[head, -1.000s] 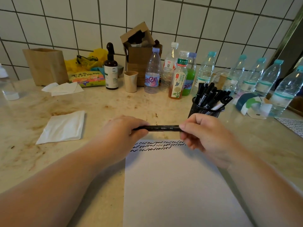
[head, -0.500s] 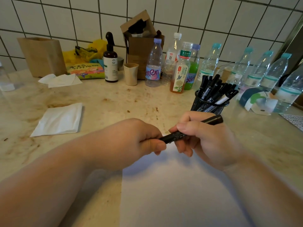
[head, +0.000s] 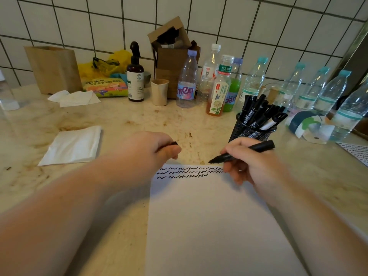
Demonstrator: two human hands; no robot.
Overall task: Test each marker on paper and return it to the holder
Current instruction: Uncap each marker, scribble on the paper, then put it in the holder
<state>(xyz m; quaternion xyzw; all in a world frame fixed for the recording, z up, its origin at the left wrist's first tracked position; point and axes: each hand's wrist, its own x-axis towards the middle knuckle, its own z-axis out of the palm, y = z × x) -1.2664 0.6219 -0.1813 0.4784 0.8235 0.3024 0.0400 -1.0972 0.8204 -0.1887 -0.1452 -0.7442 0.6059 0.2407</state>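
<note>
A white sheet of paper (head: 209,220) lies on the counter in front of me, with three rows of black squiggles along its far edge. My right hand (head: 247,162) grips an uncapped black marker (head: 256,148), its tip pointing left just above the paper's far right corner. My left hand (head: 151,150) holds the marker's black cap (head: 173,143) in curled fingers, beyond the paper's far left corner. A black mesh holder (head: 247,132) with several black markers stands just behind my right hand.
Several plastic bottles (head: 187,80) line the tiled wall, with a paper cup (head: 159,92), a brown spray bottle (head: 135,76) and a cardboard box (head: 169,62). A folded white napkin (head: 73,145) lies at the left. Another scribbled sheet (head: 356,151) shows at the right edge.
The cap has come off the marker: my hands have pulled apart, the left keeping the cap, the right keeping the marker. The squiggles, hidden half a second ago, show again.
</note>
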